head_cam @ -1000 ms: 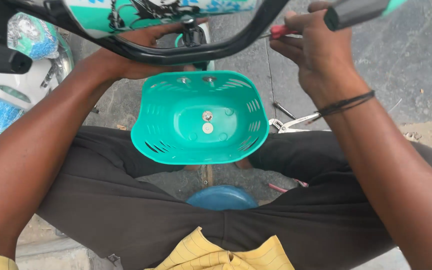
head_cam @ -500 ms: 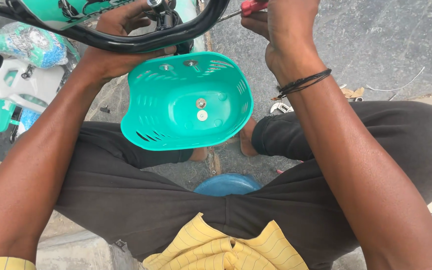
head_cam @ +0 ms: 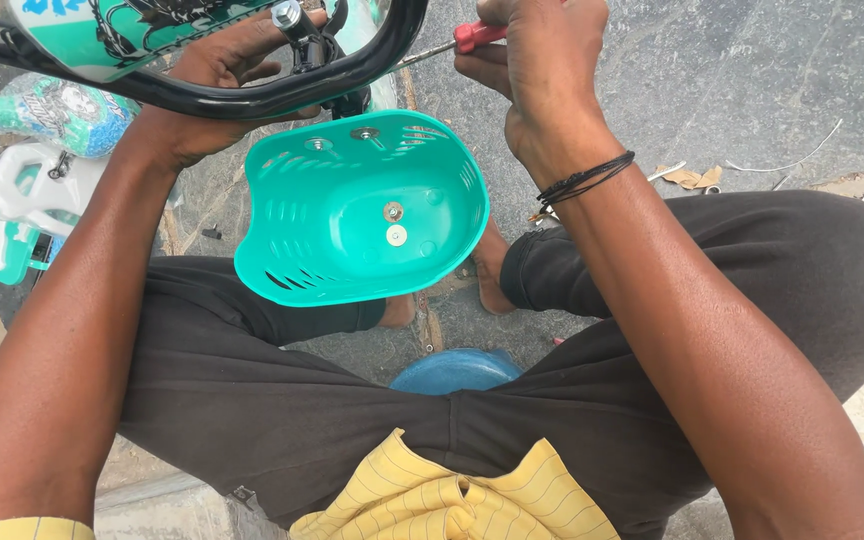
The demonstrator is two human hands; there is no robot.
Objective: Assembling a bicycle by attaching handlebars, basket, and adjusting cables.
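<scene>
Fingers (head_cam: 497,70) of the right hand (head_cam: 542,90) are curled tight round a red-handled screwdriver (head_cam: 452,43), with the metal shaft poking left toward the bike's stem. Left hand (head_cam: 217,85) is up behind the black handlebar (head_cam: 252,95), fingers wrapped onto the stem hardware by a shiny bolt (head_cam: 287,15), so it's holding on there, though exactly what it pinches is hidden by the bar.

Biggest to smallest then: dark trousers (head_cam: 252,420) fill most of the lower view, knees spread, with a yellow checked shirt hem (head_cam: 452,495) at the bottom edge. The ground is grey stone paving (head_cam: 752,80). Next is the teal plastic basket (head_cam: 362,210), hanging just under the handlebar between both hands, tilted so its open side faces up at the camera. Its back wall sits against the stem, with two washered screws (head_cam: 364,132) near the top rim and two more fasteners (head_cam: 393,222) in the middle of its floor.

A white and teal toy part in a plastic bag (head_cam: 27,190) lies off to the left on the ground. A blue round thing (head_cam: 457,370) peeks out between the legs. Bare feet (head_cam: 492,270) show under the basket. A black band (head_cam: 587,180) wraps the right wrist.
</scene>
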